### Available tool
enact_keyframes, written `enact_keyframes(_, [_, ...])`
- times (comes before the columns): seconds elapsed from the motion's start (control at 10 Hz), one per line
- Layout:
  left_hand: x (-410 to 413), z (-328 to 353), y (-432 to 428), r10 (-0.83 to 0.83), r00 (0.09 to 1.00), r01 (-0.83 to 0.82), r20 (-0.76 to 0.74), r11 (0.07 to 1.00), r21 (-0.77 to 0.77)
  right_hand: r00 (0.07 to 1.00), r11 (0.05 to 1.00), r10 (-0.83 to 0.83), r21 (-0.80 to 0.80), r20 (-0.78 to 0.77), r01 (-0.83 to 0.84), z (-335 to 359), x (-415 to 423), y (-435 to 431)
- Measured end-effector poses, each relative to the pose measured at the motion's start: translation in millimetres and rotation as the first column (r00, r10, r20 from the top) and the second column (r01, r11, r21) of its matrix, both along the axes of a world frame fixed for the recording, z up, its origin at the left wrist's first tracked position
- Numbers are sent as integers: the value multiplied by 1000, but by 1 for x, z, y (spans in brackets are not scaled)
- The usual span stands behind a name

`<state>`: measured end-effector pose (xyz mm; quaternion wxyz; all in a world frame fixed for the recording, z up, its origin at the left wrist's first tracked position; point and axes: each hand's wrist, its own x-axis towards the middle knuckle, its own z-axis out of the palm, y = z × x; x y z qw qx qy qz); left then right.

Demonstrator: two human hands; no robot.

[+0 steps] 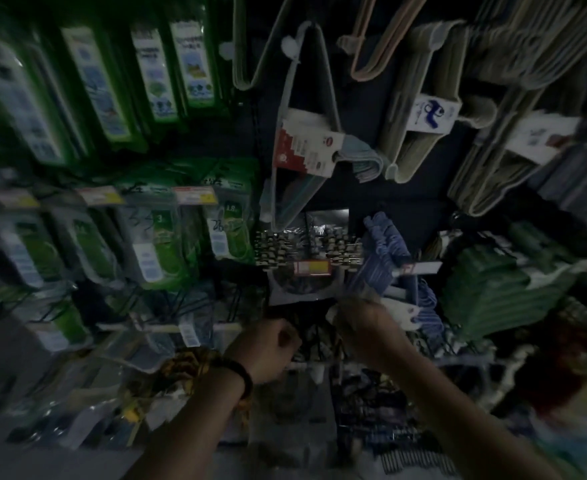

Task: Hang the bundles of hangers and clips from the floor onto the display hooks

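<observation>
The view is dark and blurred. My right hand is raised in front of the display wall and grips the lower end of a blue bundle of hangers with a card label. My left hand, with a dark band at the wrist, has curled fingers just left of it, in front of dark packets; whether it holds anything cannot be told. A pack of metal clips hangs directly above both hands, with a red-yellow price tag on its hook.
Green packaged goods fill the left of the wall. Grey and beige hanger bundles hang at the upper right, green hangers at the right. More packets lie low in front, below the hands.
</observation>
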<state>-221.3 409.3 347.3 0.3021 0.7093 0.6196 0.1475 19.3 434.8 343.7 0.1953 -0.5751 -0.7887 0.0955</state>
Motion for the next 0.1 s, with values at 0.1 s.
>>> enact_keyframes(0.1, [-41, -36, -56, -64, 997, 67, 39, 993, -98, 994, 997, -27, -81, -102, 19, 29, 2, -53])
